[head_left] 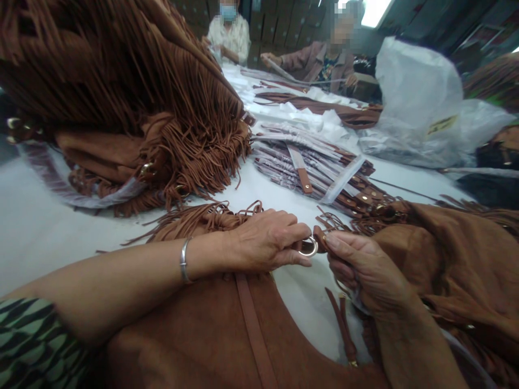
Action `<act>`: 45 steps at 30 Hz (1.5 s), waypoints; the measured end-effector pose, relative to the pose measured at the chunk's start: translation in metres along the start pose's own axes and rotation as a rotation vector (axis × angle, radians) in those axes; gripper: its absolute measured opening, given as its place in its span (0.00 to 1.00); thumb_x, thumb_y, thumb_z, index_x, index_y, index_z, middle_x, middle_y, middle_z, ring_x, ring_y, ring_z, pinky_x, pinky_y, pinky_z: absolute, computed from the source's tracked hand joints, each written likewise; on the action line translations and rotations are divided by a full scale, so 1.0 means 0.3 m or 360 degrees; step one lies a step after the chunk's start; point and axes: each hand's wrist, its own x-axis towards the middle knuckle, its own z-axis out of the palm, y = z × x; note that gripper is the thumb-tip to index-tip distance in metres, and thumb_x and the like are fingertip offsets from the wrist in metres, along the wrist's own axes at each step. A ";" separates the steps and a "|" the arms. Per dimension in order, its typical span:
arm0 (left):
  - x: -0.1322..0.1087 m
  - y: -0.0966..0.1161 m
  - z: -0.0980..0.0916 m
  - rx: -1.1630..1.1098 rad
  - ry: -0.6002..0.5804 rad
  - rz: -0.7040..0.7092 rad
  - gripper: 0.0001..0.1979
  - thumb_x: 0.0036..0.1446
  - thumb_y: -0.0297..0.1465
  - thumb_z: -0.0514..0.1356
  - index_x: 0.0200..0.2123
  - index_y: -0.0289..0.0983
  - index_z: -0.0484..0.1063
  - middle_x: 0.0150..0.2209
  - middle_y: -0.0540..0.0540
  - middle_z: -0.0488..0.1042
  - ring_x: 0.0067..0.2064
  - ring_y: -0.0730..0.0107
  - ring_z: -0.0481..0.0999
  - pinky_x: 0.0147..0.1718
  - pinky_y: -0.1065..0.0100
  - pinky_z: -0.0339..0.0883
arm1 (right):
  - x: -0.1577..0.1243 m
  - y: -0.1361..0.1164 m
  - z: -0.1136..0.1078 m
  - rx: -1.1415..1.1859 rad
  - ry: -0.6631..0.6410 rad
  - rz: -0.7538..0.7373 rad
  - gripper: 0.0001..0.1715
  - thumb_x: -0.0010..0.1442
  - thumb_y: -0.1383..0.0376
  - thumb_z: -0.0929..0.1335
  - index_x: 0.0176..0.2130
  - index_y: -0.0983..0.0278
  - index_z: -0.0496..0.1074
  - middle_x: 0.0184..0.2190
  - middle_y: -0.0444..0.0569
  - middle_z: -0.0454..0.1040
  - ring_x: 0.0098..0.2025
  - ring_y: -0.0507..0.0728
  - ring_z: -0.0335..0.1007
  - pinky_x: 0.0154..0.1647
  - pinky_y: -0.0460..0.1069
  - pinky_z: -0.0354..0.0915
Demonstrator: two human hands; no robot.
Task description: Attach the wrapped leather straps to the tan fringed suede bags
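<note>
A brown suede bag [203, 324] with fringe lies in front of me. My left hand [271, 240] reaches across it, fingers closed on a metal ring [311, 248] at the bag's edge. Opposite, my right hand [360, 265] pinches the brown leather end of a strap [320, 237], which meets the ring. Whether the strap end passes through the ring is hard to make out. Part of the strap, in clear wrap, hangs below my right hand. A thin leather tassel piece [343, 324] with a metal clasp lies beneath, near the bag's right edge.
Fringed brown bags [162, 108] are piled at the left, more suede bags [458, 254] at the right. Wrapped straps [300, 162] lie in a bundle ahead. Behind them stands a big clear plastic bag [417, 102]. Two people [229, 35] work across the white table [36, 216].
</note>
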 end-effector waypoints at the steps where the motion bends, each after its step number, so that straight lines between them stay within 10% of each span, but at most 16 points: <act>1: 0.000 -0.001 0.001 -0.0016 0.0023 0.0013 0.21 0.62 0.48 0.47 0.38 0.36 0.66 0.32 0.47 0.67 0.33 0.68 0.64 0.33 0.67 0.57 | 0.000 0.001 0.001 0.0027 0.0007 0.0002 0.21 0.50 0.51 0.72 0.24 0.64 0.65 0.10 0.35 0.51 0.13 0.43 0.38 0.11 0.41 0.37; 37: -0.003 -0.013 -0.005 -0.0397 0.0243 0.0370 0.15 0.61 0.41 0.54 0.29 0.34 0.64 0.26 0.47 0.68 0.30 0.71 0.64 0.33 0.69 0.58 | 0.019 0.011 0.012 0.0203 -0.0162 0.0076 0.20 0.50 0.54 0.73 0.24 0.66 0.66 0.10 0.33 0.48 0.12 0.42 0.36 0.10 0.39 0.39; 45: -0.003 -0.006 -0.007 -0.0451 0.0167 0.0420 0.15 0.60 0.40 0.56 0.28 0.34 0.64 0.26 0.46 0.68 0.30 0.71 0.64 0.34 0.68 0.59 | 0.029 0.039 -0.025 0.0250 -0.0462 0.0055 0.21 0.52 0.54 0.72 0.22 0.65 0.64 0.10 0.33 0.48 0.12 0.42 0.33 0.09 0.39 0.37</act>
